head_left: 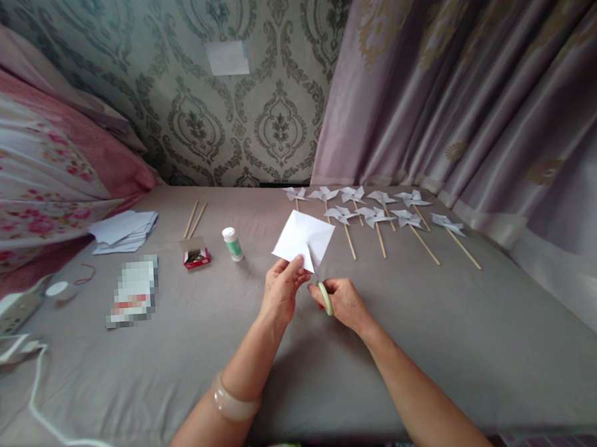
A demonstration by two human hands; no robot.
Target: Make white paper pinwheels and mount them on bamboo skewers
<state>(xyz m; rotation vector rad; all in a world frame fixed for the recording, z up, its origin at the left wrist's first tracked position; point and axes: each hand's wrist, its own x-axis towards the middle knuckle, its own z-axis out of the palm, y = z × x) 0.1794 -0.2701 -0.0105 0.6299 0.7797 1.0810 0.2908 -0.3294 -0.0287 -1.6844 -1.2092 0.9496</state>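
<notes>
A square sheet of white paper (292, 234) is pinched in my left hand (280, 286), thumb on top, above the grey cloth surface. My right hand (345, 304) grips scissors (325, 298) with pale green handles. Their blades meet the paper's near corner, where a slit runs in toward the middle; the blade tips are hard to make out. Beyond the paper to the right lie several white paper pinwheels (375, 217) on wooden sticks. Left of my hands stands a white glue bottle (233, 245) with a green label.
A small red box (196, 257) of metal bits sits open, with two wooden sticks (195, 219) behind it. Farther left are stacked paper sheets (123, 231), a blurred packet (133, 292), a white round item (60, 290), a power strip (17, 308) and a white cable (64, 432).
</notes>
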